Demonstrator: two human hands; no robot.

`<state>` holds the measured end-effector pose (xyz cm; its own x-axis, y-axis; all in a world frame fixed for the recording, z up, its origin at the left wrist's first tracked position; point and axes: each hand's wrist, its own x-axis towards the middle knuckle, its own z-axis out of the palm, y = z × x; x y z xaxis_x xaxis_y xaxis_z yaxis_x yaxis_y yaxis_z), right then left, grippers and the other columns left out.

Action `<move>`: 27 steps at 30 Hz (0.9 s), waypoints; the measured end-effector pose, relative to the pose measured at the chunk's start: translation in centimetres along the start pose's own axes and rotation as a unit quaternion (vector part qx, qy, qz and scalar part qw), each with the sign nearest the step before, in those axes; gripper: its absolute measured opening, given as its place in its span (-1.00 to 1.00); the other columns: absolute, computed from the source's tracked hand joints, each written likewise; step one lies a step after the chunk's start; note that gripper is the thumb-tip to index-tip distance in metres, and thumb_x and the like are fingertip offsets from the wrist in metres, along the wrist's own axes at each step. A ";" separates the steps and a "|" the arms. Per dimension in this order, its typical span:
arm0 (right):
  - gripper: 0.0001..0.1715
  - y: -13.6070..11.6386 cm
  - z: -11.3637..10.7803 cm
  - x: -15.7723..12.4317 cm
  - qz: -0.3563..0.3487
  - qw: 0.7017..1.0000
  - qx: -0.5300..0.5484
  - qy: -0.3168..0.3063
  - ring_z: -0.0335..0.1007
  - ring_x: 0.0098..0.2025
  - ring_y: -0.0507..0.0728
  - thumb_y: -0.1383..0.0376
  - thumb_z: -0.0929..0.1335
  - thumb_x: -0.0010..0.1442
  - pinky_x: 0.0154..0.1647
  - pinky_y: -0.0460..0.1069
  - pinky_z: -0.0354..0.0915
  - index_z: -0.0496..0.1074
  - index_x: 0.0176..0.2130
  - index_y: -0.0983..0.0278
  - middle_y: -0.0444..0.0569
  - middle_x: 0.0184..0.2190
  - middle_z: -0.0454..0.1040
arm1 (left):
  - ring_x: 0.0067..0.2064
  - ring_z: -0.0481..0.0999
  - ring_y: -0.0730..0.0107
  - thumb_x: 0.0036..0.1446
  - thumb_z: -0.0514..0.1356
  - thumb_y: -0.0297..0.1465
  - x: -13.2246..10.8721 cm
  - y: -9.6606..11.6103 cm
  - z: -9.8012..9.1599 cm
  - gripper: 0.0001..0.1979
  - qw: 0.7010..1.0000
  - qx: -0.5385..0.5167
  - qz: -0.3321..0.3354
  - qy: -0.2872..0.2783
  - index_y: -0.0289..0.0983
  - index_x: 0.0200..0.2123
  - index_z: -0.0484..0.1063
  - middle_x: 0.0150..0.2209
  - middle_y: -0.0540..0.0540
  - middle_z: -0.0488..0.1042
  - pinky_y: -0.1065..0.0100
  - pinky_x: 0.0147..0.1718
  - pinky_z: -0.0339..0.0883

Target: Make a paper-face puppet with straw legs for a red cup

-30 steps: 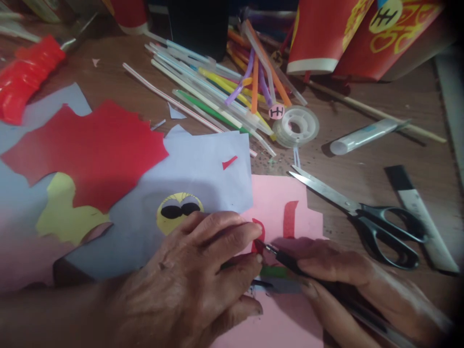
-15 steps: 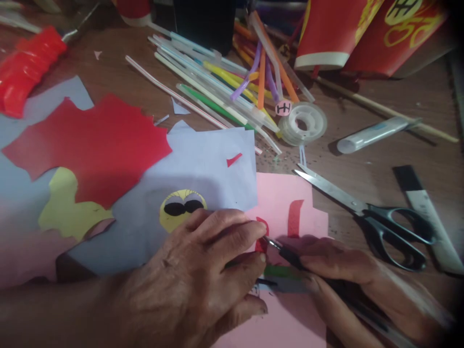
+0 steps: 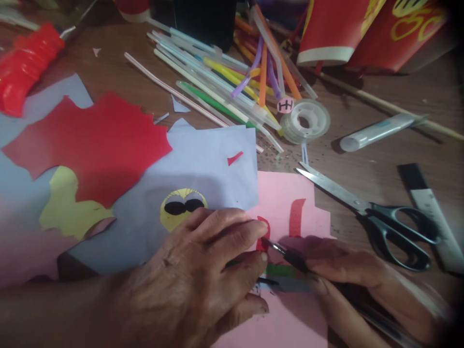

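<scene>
My left hand (image 3: 203, 270) lies with fingers stretched out over the papers, its fingertips on a small red paper piece (image 3: 262, 244) on the pink sheet (image 3: 282, 188). My right hand (image 3: 366, 275) holds a black pen (image 3: 295, 258) with a silver tip. That tip meets the edge of the red piece, close to my left index finger. Another red strip (image 3: 297, 217) lies on the pink sheet to the right. Below the red piece runs a green strip (image 3: 281, 269), partly covered by my hands. Beside my left knuckles is a yellow paper circle (image 3: 168, 222) with two black-lidded eyes.
Black-handled scissors (image 3: 362, 210) lie at right, near a box-cutter-like tool (image 3: 435, 217), a clear tube (image 3: 377, 133) and a tape roll (image 3: 317, 118). Several straws (image 3: 203, 82) are heaped behind. Red cups (image 3: 328, 34) stand at the back; red paper (image 3: 108, 140) lies left.
My right hand and the pen have shifted very slightly to the right and down. My left hand stays in place on the paper. The view has tilted a little.
</scene>
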<state>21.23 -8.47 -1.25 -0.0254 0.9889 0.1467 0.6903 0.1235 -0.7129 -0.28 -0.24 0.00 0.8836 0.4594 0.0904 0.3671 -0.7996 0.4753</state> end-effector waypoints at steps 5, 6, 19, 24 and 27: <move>-0.94 0.0 0.0 0.1 0.010 1.000 -0.003 0.011 0.52 -0.24 0.03 0.23 0.34 0.16 -0.12 -0.12 0.37 0.43 -0.32 0.14 -0.19 -0.26 0.58 | 0.11 0.23 0.18 0.17 0.13 -0.35 0.2 0.0 0.0 -0.77 1.000 -0.002 -0.003 -0.005 -0.24 -0.11 0.43 0.10 -0.10 0.34 0.20 -0.04 0.15; -0.94 -0.1 0.0 0.1 0.011 1.000 -0.010 0.009 0.52 -0.25 0.04 0.23 0.35 0.15 -0.14 -0.11 0.38 0.43 -0.32 0.14 -0.19 -0.27 0.58 | 0.12 0.23 0.18 0.17 0.13 -0.36 0.2 0.0 0.0 -0.78 1.000 -0.004 -0.004 -0.007 -0.24 -0.11 0.43 0.10 -0.10 0.33 0.20 -0.03 0.14; -0.93 1.4 -0.9 0.6 -0.046 0.998 0.010 -0.052 0.56 -0.32 0.13 0.33 0.35 0.12 -0.36 -0.05 0.48 0.40 -0.32 0.16 -0.11 -0.29 0.60 | 0.07 0.28 0.19 0.16 0.14 -0.39 0.1 0.0 0.1 -0.78 1.000 -0.006 -0.002 0.008 -0.25 -0.11 0.43 0.07 -0.10 0.36 0.20 -0.07 0.20; -0.97 1.0 -0.7 0.4 -0.029 0.999 -0.024 -0.022 0.56 -0.35 0.09 0.29 0.34 0.11 -0.36 -0.10 0.44 0.40 -0.34 0.15 -0.15 -0.31 0.59 | 0.09 0.25 0.18 0.16 0.14 -0.37 0.1 0.0 0.0 -0.78 1.000 -0.001 -0.003 -0.007 -0.24 -0.11 0.42 0.09 -0.10 0.35 0.20 -0.07 0.18; -0.96 0.8 -0.6 0.3 -0.023 1.000 -0.009 -0.005 0.55 -0.37 0.08 0.25 0.34 0.11 -0.43 -0.10 0.42 0.40 -0.35 0.14 -0.17 -0.32 0.60 | 0.10 0.24 0.19 0.17 0.13 -0.37 0.0 0.1 -0.1 -0.78 1.000 -0.003 -0.005 -0.010 -0.24 -0.10 0.42 0.08 -0.10 0.35 0.20 -0.06 0.18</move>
<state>22.21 -8.09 -1.41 -0.0646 0.9830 0.1718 0.7016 0.1672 -0.6926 -0.25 -0.26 0.08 0.8855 0.4595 0.0689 0.3741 -0.7929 0.4810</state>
